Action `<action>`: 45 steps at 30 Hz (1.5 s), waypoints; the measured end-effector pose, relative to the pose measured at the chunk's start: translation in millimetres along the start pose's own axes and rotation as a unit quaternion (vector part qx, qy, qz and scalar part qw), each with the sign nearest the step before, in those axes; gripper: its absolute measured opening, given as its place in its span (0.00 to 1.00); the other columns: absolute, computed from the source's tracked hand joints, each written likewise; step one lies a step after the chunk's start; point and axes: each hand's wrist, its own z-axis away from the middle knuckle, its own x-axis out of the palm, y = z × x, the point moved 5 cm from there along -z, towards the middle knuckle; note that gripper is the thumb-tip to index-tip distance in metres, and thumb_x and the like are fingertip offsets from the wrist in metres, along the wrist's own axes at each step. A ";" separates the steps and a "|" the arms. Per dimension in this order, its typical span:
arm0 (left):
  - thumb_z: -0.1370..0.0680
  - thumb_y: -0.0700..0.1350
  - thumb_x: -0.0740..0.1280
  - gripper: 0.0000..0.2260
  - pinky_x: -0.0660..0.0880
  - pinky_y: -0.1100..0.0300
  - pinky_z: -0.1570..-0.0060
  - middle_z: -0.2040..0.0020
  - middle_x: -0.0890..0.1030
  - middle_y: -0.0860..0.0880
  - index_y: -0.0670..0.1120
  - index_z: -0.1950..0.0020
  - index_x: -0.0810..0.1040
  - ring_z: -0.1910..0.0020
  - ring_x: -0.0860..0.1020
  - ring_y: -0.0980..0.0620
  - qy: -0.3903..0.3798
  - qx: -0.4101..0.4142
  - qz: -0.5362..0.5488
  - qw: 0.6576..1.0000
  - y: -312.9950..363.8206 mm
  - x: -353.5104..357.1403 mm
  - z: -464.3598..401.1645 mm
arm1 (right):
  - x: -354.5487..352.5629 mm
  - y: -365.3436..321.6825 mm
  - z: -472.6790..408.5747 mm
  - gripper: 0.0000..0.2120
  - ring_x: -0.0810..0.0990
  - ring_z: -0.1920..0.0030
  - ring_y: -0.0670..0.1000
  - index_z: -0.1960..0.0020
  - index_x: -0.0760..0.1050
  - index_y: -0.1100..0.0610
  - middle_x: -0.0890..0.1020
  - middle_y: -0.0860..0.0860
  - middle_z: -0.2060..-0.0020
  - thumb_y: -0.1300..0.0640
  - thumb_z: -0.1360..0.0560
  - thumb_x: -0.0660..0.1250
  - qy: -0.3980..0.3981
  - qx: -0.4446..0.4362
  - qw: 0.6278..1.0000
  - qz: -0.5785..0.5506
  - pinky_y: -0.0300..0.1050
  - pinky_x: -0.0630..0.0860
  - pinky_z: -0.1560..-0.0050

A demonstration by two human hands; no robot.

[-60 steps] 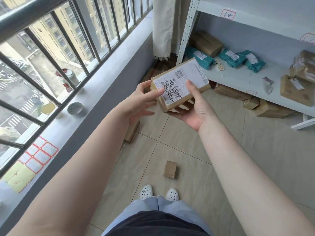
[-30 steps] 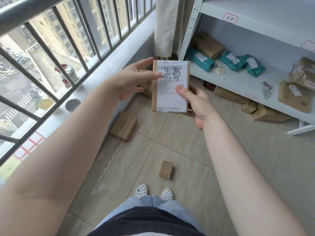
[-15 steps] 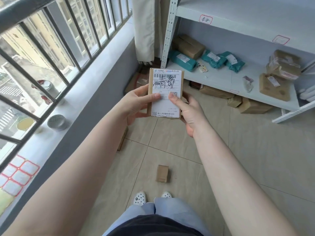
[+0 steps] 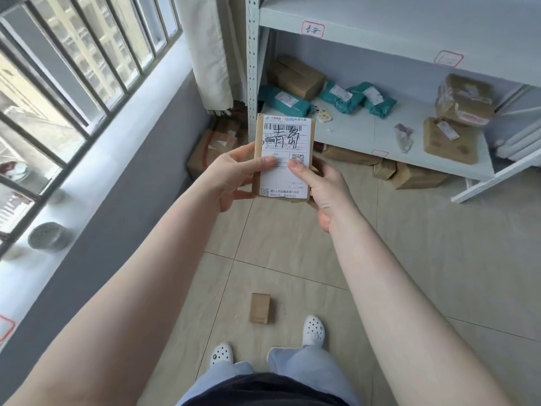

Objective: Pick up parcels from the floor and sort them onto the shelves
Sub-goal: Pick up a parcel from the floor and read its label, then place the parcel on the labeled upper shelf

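Both hands held one small cardboard parcel (image 4: 283, 156) upright at chest height, its white shipping label facing the camera with black handwriting across the barcode. The left hand (image 4: 234, 177) gripped its left edge, thumb pressed onto the label; the right hand (image 4: 323, 187) clasped the right edge, its thumb on the label just beside the left thumb, its fingers hidden behind the box.

Beyond the fingertips stood a white metal shelf unit (image 4: 252, 68). Its lower shelf carried a brown carton (image 4: 295, 76), three teal mailer bags (image 4: 285, 101) and tape-wrapped brown parcels (image 4: 464, 99) further right. Under that shelf lay more brown boxes (image 4: 418, 174) on the tiled floor (image 4: 439, 244). Below the wrists, a little cardboard box (image 4: 260, 307) lay on the tiles just ahead of the white clogs (image 4: 313, 329). To the left of the left hand ran a barred window (image 4: 73, 68) and its sill, with a grey round tin (image 4: 48, 236) on it. A curtain (image 4: 209, 54) hung beside the shelf upright.

Compared with half a second before, the grip on the parcel was unchanged, the shelf appeared closer, and the right foot had stepped ahead of the left.
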 end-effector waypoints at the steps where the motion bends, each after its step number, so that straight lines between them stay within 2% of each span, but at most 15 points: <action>1: 0.27 0.49 0.74 0.24 0.77 0.59 0.62 0.48 0.86 0.52 0.55 0.31 0.77 0.52 0.84 0.51 0.007 -0.002 -0.001 1.000 1.9 11.1 -8.4 | -12.2 -2.6 -7.5 0.08 0.85 0.56 0.45 0.50 0.79 0.50 0.86 0.47 0.54 0.55 0.28 0.74 -0.002 0.001 1.000 -0.001 0.39 0.79 0.58; 4: 0.28 0.48 0.75 0.23 0.78 0.57 0.58 0.48 0.86 0.52 0.55 0.33 0.79 0.51 0.84 0.51 0.023 -0.005 0.007 1.000 5.4 49.6 -32.3 | -52.3 -10.2 -30.2 0.09 0.85 0.55 0.46 0.48 0.79 0.51 0.86 0.48 0.52 0.55 0.28 0.73 -0.022 0.006 1.000 0.002 0.42 0.81 0.55; 10: 0.28 0.49 0.75 0.21 0.78 0.47 0.42 0.47 0.87 0.53 0.56 0.35 0.80 0.50 0.84 0.50 0.043 -0.012 0.022 0.999 12.8 135.1 -76.8 | -139.9 -35.8 -70.5 0.10 0.84 0.57 0.43 0.46 0.79 0.52 0.85 0.48 0.53 0.55 0.27 0.72 -0.049 0.019 0.998 0.021 0.37 0.79 0.62; 14: 0.28 0.48 0.75 0.20 0.77 0.46 0.41 0.46 0.87 0.52 0.56 0.36 0.81 0.47 0.84 0.48 0.053 -0.015 0.022 0.998 24.8 169.5 -98.2 | -175.1 -50.9 -91.5 0.06 0.84 0.57 0.44 0.50 0.79 0.51 0.85 0.47 0.53 0.56 0.27 0.72 -0.062 0.019 0.998 0.021 0.37 0.79 0.62; 18: 0.28 0.48 0.75 0.18 0.78 0.47 0.43 0.48 0.87 0.52 0.55 0.37 0.82 0.48 0.84 0.49 0.053 -0.024 0.015 0.998 38.9 188.9 -119.7 | -196.0 -59.8 -112.2 0.07 0.84 0.57 0.44 0.50 0.79 0.51 0.85 0.47 0.53 0.55 0.27 0.73 -0.055 0.022 0.998 0.013 0.36 0.78 0.63; 24: 0.27 0.48 0.74 0.16 0.78 0.52 0.51 0.54 0.87 0.55 0.56 0.39 0.82 0.53 0.84 0.51 0.049 -0.034 0.010 0.998 59.1 201.1 -161.5 | -211.7 -73.1 -152.7 0.09 0.84 0.60 0.43 0.47 0.78 0.52 0.85 0.48 0.54 0.56 0.27 0.72 -0.049 0.030 0.998 0.000 0.36 0.79 0.65; 29: 0.27 0.48 0.75 0.21 0.77 0.46 0.42 0.49 0.87 0.52 0.55 0.34 0.80 0.49 0.84 0.49 0.037 -0.024 0.002 0.999 89.6 201.5 -216.9 | -217.5 -94.6 -205.4 0.13 0.85 0.59 0.44 0.43 0.78 0.53 0.85 0.48 0.54 0.54 0.27 0.72 -0.034 0.028 0.999 0.004 0.37 0.79 0.64; 33: 0.28 0.48 0.75 0.24 0.76 0.43 0.39 0.46 0.87 0.50 0.55 0.32 0.78 0.46 0.84 0.48 0.031 -0.015 -0.003 0.999 122.0 189.3 -266.6 | -211.1 -115.8 -259.5 0.18 0.85 0.52 0.49 0.39 0.78 0.55 0.86 0.51 0.49 0.52 0.28 0.73 -0.020 0.019 0.999 0.016 0.43 0.81 0.56; 35: 0.28 0.49 0.76 0.25 0.75 0.43 0.38 0.45 0.86 0.50 0.54 0.31 0.78 0.44 0.83 0.47 0.025 -0.012 -0.007 1.000 139.1 181.0 -288.8 | -204.5 -129.1 -284.1 0.18 0.85 0.51 0.49 0.40 0.79 0.54 0.86 0.51 0.49 0.52 0.28 0.73 -0.016 0.015 1.000 0.019 0.43 0.80 0.55; 39: 0.27 0.48 0.74 0.22 0.77 0.47 0.41 0.49 0.86 0.52 0.54 0.33 0.79 0.47 0.83 0.49 0.009 0.000 -0.015 1.000 177.5 165.4 -328.5 | -188.6 -157.2 -328.0 0.15 0.85 0.51 0.48 0.41 0.78 0.53 0.85 0.51 0.49 0.54 0.27 0.72 -0.021 0.005 1.000 0.008 0.43 0.80 0.55; 43: 0.27 0.48 0.74 0.14 0.77 0.44 0.40 0.52 0.87 0.53 0.55 0.41 0.83 0.47 0.83 0.48 0.009 0.011 -0.009 1.000 208.5 154.8 -359.0 | -177.6 -183.1 -363.4 0.12 0.84 0.55 0.46 0.44 0.78 0.52 0.85 0.50 0.51 0.54 0.27 0.72 -0.025 0.007 1.000 0.003 0.41 0.80 0.60; 45: 0.27 0.47 0.75 0.15 0.76 0.42 0.40 0.51 0.87 0.52 0.55 0.41 0.83 0.46 0.83 0.46 0.014 0.012 -0.004 1.000 220.6 152.2 -373.5 | -176.2 -193.1 -379.8 0.11 0.84 0.57 0.45 0.45 0.78 0.51 0.85 0.49 0.53 0.53 0.27 0.72 -0.026 0.007 1.000 0.007 0.38 0.79 0.63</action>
